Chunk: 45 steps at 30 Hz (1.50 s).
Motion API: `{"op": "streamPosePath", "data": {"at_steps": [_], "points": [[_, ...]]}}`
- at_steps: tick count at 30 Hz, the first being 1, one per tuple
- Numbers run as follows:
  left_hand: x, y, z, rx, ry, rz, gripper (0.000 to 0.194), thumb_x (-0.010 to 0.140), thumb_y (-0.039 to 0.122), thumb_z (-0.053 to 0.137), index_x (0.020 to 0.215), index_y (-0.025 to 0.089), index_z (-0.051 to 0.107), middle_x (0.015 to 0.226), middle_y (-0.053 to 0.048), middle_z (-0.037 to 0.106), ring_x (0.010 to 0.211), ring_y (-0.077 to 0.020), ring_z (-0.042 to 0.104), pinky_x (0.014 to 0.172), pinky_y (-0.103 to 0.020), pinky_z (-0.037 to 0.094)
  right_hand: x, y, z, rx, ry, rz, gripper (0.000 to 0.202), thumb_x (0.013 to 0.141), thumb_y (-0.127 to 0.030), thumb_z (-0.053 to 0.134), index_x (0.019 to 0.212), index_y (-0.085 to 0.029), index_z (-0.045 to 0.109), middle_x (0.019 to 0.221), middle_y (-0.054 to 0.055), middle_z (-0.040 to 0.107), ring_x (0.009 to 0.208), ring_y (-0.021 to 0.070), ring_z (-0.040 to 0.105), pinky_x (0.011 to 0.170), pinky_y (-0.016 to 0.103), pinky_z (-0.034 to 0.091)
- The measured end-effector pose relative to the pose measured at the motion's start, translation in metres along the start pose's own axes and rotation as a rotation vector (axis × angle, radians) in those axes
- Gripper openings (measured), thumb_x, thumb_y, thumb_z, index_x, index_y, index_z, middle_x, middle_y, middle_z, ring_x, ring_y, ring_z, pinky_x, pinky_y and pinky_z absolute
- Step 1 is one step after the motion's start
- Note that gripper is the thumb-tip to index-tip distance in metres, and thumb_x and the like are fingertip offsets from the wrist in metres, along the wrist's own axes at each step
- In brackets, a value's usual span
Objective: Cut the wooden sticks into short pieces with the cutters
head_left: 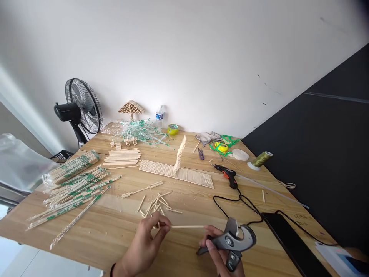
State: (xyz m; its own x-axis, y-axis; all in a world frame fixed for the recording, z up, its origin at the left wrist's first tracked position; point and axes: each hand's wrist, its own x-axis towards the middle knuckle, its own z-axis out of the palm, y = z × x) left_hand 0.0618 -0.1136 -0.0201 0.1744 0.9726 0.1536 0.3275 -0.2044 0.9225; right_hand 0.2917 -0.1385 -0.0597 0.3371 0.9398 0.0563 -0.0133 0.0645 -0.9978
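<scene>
My left hand (pixel 148 240) pinches one end of a thin wooden stick (pixel 187 227), held level above the table. The stick's other end meets the fingertips of my right hand (pixel 217 250). That right hand is closed around the handles of a pipe cutter (pixel 230 242), whose blade and curved jaw point away to the right and stand apart. Just beyond my left hand lies a loose heap of short cut sticks (pixel 157 204). Farther back, a flat panel of sticks (pixel 196 177) carries an upright jagged wooden piece (pixel 180 154).
A black glue gun (pixel 227 175) trails its cable toward a dark power strip (pixel 294 242) at right. Wrapped chopsticks (pixel 72 192) cover the left side. Behind are a stack of bare sticks (pixel 122 157), plastic wrappers (pixel 138 130), tape (pixel 173 129), a bottle (pixel 159 115) and a thread spool (pixel 261 159).
</scene>
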Motion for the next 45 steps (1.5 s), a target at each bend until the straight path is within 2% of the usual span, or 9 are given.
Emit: {"op": "streamPosePath", "data": {"at_steps": [2,8,14,19,25,32,35,39,45], "points": [[0.002,-0.003,0.003,-0.041,0.015,-0.033,0.025,0.103,0.038,0.057,0.090,0.021,0.069,0.084,-0.003,0.070,0.082,-0.0175,0.064,0.078,-0.026,0.047,0.002,0.001,0.013,0.184,-0.037,0.031,0.046,0.087,-0.055,0.077,0.120,-0.024,0.069,0.081,0.001,0.065,0.075,0.0204,0.062,0.073,0.034,0.055],[-0.011,-0.019,0.019,-0.122,-0.044,-0.081,0.026,0.100,0.042,0.061,0.093,0.019,0.070,0.085,-0.006,0.071,0.080,-0.0182,0.063,0.075,-0.026,0.047,0.005,0.015,0.046,0.422,-0.048,0.101,0.038,0.087,-0.045,0.079,0.115,-0.028,0.061,0.078,-0.003,0.060,0.072,0.0189,0.060,0.070,0.034,0.055],[-0.037,-0.031,0.021,-0.112,-0.219,-0.108,0.018,0.095,0.037,0.065,0.097,0.019,0.065,0.079,-0.003,0.065,0.070,-0.0152,0.056,0.064,-0.024,0.042,-0.002,0.015,0.051,0.313,-0.135,0.111,0.033,0.082,-0.044,0.083,0.098,-0.025,0.060,0.083,-0.001,0.062,0.077,0.0212,0.065,0.074,0.034,0.057],[-0.039,-0.025,0.019,-0.062,-0.226,-0.160,0.008,0.094,0.027,0.064,0.093,0.019,0.064,0.084,-0.004,0.069,0.075,-0.0162,0.059,0.069,-0.024,0.045,-0.010,0.014,0.050,0.190,-0.188,0.077,0.033,0.082,-0.047,0.083,0.096,-0.024,0.063,0.088,0.001,0.065,0.080,0.0223,0.066,0.077,0.034,0.056],[-0.034,-0.017,0.017,-0.041,-0.249,-0.163,0.009,0.096,0.027,0.062,0.097,0.020,0.068,0.087,-0.004,0.071,0.078,-0.0168,0.060,0.072,-0.026,0.045,-0.021,0.012,0.058,0.187,-0.055,0.105,0.039,0.083,-0.052,0.081,0.105,-0.023,0.067,0.099,0.003,0.068,0.087,0.0216,0.066,0.084,0.033,0.054],[-0.034,-0.014,0.012,-0.009,-0.278,-0.135,0.014,0.100,0.031,0.061,0.100,0.020,0.069,0.084,-0.003,0.071,0.074,-0.0153,0.060,0.068,-0.024,0.046,-0.016,0.011,0.056,0.171,-0.108,0.116,0.038,0.084,-0.056,0.079,0.092,-0.021,0.069,0.084,0.003,0.067,0.078,0.0218,0.065,0.076,0.033,0.055],[-0.018,-0.005,-0.007,0.051,-0.308,0.021,0.020,0.105,0.035,0.056,0.105,0.021,0.070,0.092,-0.004,0.073,0.081,-0.0164,0.065,0.074,-0.026,0.050,-0.010,0.014,0.053,0.209,-0.176,0.141,0.039,0.082,-0.057,0.081,0.089,-0.021,0.068,0.082,0.003,0.066,0.074,0.0215,0.065,0.071,0.034,0.056],[0.034,-0.009,-0.043,0.316,-0.076,0.142,0.020,0.106,0.030,0.052,0.105,0.020,0.068,0.095,-0.006,0.072,0.087,-0.0181,0.068,0.081,-0.030,0.054,0.000,0.004,0.062,0.277,-0.149,0.121,0.037,0.085,-0.057,0.078,0.091,-0.022,0.066,0.079,0.002,0.064,0.073,0.0222,0.066,0.068,0.035,0.056],[0.110,-0.047,-0.069,0.649,0.083,0.062,0.017,0.086,0.019,0.075,0.101,0.018,0.069,0.108,-0.010,0.069,0.107,-0.0290,0.066,0.095,-0.045,0.052,0.052,-0.031,0.069,0.241,-0.183,-0.040,0.035,0.086,-0.053,0.078,0.093,-0.020,0.067,0.079,0.004,0.068,0.078,0.0242,0.068,0.077,0.039,0.057]]}}
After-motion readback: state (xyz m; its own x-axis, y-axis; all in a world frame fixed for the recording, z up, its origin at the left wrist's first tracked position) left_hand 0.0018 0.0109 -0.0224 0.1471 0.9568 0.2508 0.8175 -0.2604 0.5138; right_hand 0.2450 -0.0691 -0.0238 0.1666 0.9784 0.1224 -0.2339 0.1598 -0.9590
